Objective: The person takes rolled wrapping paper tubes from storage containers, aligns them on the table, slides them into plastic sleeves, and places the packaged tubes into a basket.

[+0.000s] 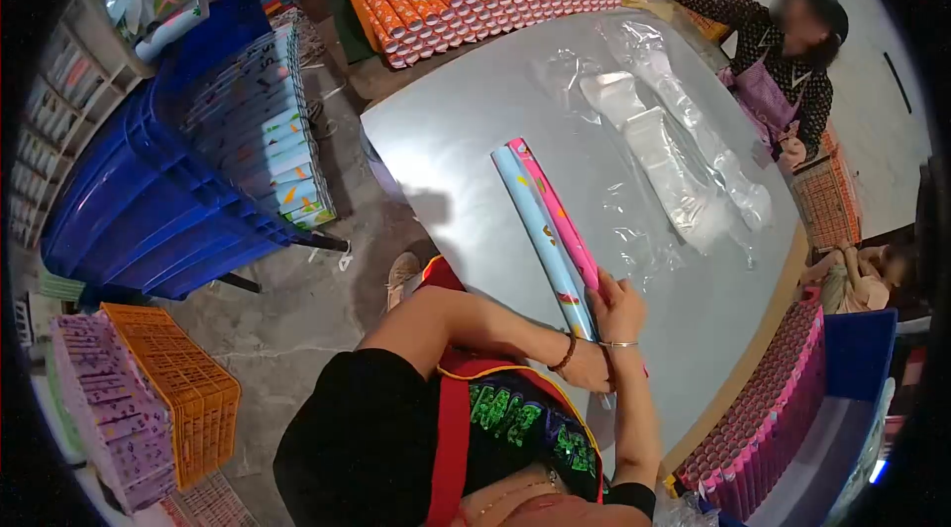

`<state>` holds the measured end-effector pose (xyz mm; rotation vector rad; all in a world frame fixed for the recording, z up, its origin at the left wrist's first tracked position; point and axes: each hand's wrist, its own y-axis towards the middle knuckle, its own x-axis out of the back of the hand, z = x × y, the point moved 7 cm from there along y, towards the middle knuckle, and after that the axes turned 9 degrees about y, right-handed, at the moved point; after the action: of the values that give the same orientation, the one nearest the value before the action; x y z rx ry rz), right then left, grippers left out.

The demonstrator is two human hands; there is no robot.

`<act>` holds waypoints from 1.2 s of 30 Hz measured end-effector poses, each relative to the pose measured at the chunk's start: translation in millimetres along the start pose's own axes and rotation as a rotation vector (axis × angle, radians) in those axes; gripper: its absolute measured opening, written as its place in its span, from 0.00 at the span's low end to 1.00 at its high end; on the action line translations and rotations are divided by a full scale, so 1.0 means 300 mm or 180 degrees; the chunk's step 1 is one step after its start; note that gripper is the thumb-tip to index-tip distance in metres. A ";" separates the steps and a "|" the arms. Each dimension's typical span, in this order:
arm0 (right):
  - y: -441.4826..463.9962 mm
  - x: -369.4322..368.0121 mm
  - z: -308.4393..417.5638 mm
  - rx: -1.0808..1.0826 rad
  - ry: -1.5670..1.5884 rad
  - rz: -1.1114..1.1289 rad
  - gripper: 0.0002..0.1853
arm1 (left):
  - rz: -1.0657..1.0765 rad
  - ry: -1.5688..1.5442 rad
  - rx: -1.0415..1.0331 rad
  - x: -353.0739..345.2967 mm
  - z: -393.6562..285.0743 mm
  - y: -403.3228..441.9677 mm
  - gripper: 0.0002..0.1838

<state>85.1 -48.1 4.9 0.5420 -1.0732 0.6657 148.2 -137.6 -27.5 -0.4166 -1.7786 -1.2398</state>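
Note:
Two rolls of wrapping paper lie side by side, slanting across the grey tabletop (446,165). One is a light blue printed roll (540,230); beside it on the right is a pink printed roll (560,215). My right hand (616,309) is closed around the lower part of the pink roll. Below it, my left hand (588,366), with a beaded bracelet at the wrist, is wrapped over the lower end of the light blue roll. My right wrist crosses over the left fingers and partly hides them. Clear plastic sleeves (659,156) lie to the right of the rolls.
Orange rolls (475,2) are stacked beyond the far edge. Pink rolls (748,418) fill a blue bin at right. A blue crate (168,180) and light rolls stand left, above an orange basket (203,388) by purple rolls. A co-worker (783,71) stands far right.

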 end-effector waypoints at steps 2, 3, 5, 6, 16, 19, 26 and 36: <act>0.002 0.003 0.003 0.0064 -0.0073 -0.0051 0.19 | -0.0033 -0.0476 0.0127 -0.060 0.021 -0.009 0.08; 0.005 0.000 -0.001 0.0076 -0.0076 -0.0016 0.19 | -0.0035 -0.0476 0.0123 -0.046 0.024 -0.008 0.08; 0.007 0.003 -0.005 0.0081 -0.0089 0.0016 0.19 | -0.0253 0.0062 -0.0213 -0.001 0.010 -0.010 0.07; 0.007 0.004 -0.001 0.0109 -0.0050 0.0041 0.19 | -0.0257 0.0065 -0.0217 0.013 0.014 -0.006 0.07; 0.010 0.019 0.046 0.0746 -0.0202 0.0209 0.19 | -0.0407 0.0273 -0.0219 0.050 0.027 0.007 0.05; 0.005 0.010 0.045 0.0836 -0.0302 0.0178 0.18 | -0.0393 0.0010 -0.0127 0.026 0.038 0.008 0.05; 0.010 0.032 0.092 0.0763 -0.0067 0.0598 0.27 | -0.0511 0.0186 -0.0080 0.029 0.048 0.012 0.06; 0.005 0.006 0.094 0.0333 -0.0522 0.0858 0.37 | -0.0599 -0.0187 0.0579 -0.004 0.036 -0.064 0.10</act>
<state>67.2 -66.1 17.5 0.5540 -1.2840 0.9298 130.5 -136.4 -40.5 -0.1863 -1.9982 -1.1901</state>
